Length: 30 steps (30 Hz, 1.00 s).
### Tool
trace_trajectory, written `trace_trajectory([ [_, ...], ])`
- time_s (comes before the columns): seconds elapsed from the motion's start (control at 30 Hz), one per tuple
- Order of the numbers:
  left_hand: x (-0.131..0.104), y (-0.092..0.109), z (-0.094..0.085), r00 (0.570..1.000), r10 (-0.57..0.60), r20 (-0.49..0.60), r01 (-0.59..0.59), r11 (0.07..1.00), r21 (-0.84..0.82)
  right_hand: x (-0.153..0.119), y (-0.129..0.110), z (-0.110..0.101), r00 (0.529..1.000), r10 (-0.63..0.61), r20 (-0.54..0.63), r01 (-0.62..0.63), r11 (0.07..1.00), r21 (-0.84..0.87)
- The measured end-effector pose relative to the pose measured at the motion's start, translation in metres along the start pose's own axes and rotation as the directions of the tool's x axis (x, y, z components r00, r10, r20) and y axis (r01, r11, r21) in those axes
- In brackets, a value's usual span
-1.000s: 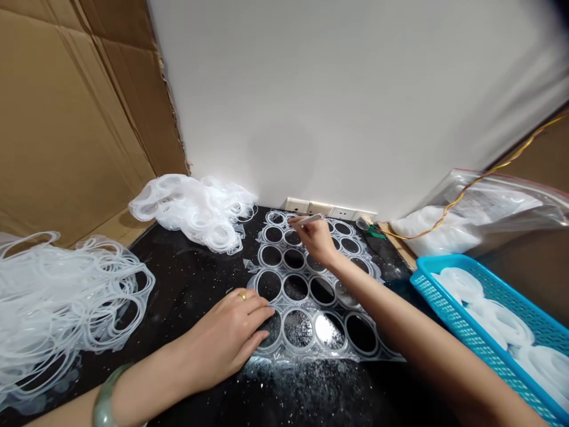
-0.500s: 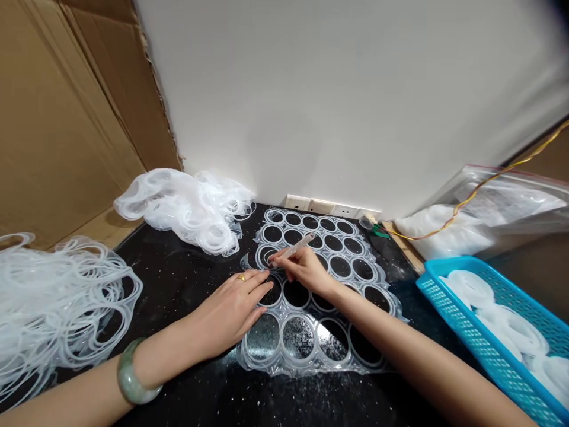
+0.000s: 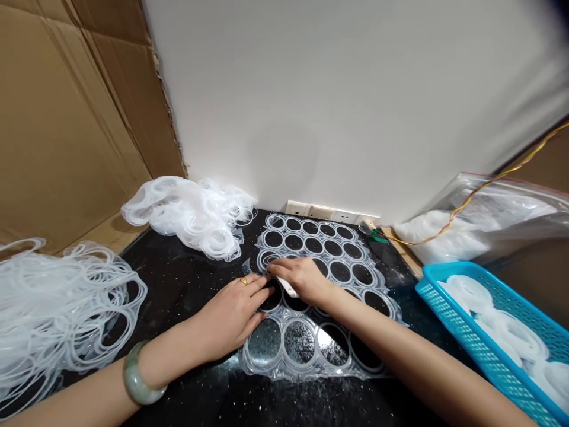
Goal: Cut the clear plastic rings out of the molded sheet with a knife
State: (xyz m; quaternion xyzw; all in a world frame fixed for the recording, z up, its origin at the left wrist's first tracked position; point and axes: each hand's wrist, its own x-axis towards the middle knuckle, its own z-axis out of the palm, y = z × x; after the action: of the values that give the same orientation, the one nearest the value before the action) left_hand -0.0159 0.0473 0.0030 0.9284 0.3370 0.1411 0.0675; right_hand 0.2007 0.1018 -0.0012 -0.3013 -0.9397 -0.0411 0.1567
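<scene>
A translucent sheet with rows of round openings lies flat on the black speckled table. My left hand rests palm down at the sheet's left edge, fingers spread, holding nothing. My right hand is closed on a small white tool, which sticks out below the fingers. The right fingertips are at a ring in the third row from the back, close to the left fingertips. What lies under the fingertips is hidden.
Piles of translucent ring scraps lie at left and more white rings at back left. A blue basket with white rings stands at right, by a plastic bag. Cardboard, a wall and a socket strip stand behind.
The white tool in my right hand has turned from pointing up and away to pointing down towards me. My left hand has stayed nearly in place. The view has shifted slightly.
</scene>
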Motion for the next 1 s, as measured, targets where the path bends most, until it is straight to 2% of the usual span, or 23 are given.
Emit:
trace_trajectory([
  [0.07, -0.001, 0.001, -0.001, 1.0, 0.002, 0.001, -0.002, 1.0, 0.006, 0.007, 0.017, 0.002, 0.995, 0.082, -0.06, -0.084, 0.996, -0.025],
  [0.13, -0.001, 0.001, -0.002, 1.0, -0.003, 0.017, 0.003, 1.0, 0.001, 0.018, 0.04, 0.002, 0.968, 0.209, -0.141, -0.217, 0.975, -0.043],
  [0.23, -0.001, -0.001, -0.004, 0.999, -0.016, 0.048, 0.017, 1.0, -0.017, 0.035, 0.076, -0.005, 0.891, 0.367, -0.267, -0.395, 0.917, -0.057],
  [0.3, -0.001, -0.003, -0.004, 0.999, -0.016, 0.052, 0.018, 0.999, -0.042, 0.045, 0.093, -0.014, 0.834, 0.423, -0.356, -0.452, 0.892, 0.0],
  [0.37, -0.002, -0.006, -0.005, 0.999, -0.012, 0.046, 0.016, 0.997, -0.076, 0.052, 0.102, -0.023, 0.776, 0.454, -0.438, -0.45, 0.885, 0.121],
  [0.43, -0.002, -0.008, -0.006, 0.999, -0.012, 0.04, 0.017, 0.992, -0.122, 0.055, 0.104, -0.03, 0.699, 0.521, -0.49, -0.42, 0.854, 0.309],
  [0.5, 0.001, -0.01, -0.009, 1.0, -0.024, 0.019, 0.027, 0.981, -0.193, 0.055, 0.099, -0.034, 0.632, 0.631, -0.45, -0.362, 0.753, 0.549],
  [0.53, 0.004, -0.011, -0.011, 0.999, -0.045, -0.009, 0.042, 0.97, -0.24, 0.053, 0.094, -0.036, 0.622, 0.682, -0.385, -0.32, 0.67, 0.67],
  [0.6, 0.012, -0.014, -0.015, 0.982, -0.156, -0.111, 0.107, 0.929, -0.355, 0.048, 0.079, -0.037, 0.666, 0.716, -0.206, -0.228, 0.459, 0.858],
  [0.67, 0.025, -0.02, -0.021, 0.922, -0.309, -0.232, 0.158, 0.849, -0.504, 0.04, 0.059, -0.039, 0.75, 0.66, -0.035, -0.17, 0.243, 0.955],
  [0.73, 0.039, -0.026, -0.026, 0.876, -0.394, -0.28, 0.117, 0.735, -0.668, 0.031, 0.04, -0.04, 0.813, 0.576, 0.087, -0.16, 0.076, 0.984],
  [0.77, 0.045, -0.028, -0.029, 0.883, -0.392, -0.258, 0.076, 0.662, -0.746, 0.027, 0.031, -0.042, 0.829, 0.544, 0.133, -0.168, 0.014, 0.986],
  [0.83, 0.055, -0.03, -0.032, 0.929, -0.326, -0.174, 0.009, 0.492, -0.87, 0.02, 0.018, -0.043, 0.839, 0.503, 0.207, -0.191, -0.084, 0.978],
  [0.9, 0.06, -0.028, -0.034, 0.965, -0.247, -0.091, 0.002, 0.354, -0.935, 0.015, 0.01, -0.044, 0.839, 0.48, 0.254, -0.198, -0.164, 0.966],
  [0.93, 0.061, -0.027, -0.034, 0.972, -0.226, -0.064, 0.012, 0.319, -0.948, 0.012, 0.008, -0.043, 0.843, 0.467, 0.266, -0.194, -0.197, 0.961],
  [1.0, 0.06, -0.022, -0.032, 0.976, -0.218, -0.024, 0.045, 0.306, -0.951, 0.008, 0.007, -0.042, 0.852, 0.442, 0.279, -0.184, -0.247, 0.951],
])
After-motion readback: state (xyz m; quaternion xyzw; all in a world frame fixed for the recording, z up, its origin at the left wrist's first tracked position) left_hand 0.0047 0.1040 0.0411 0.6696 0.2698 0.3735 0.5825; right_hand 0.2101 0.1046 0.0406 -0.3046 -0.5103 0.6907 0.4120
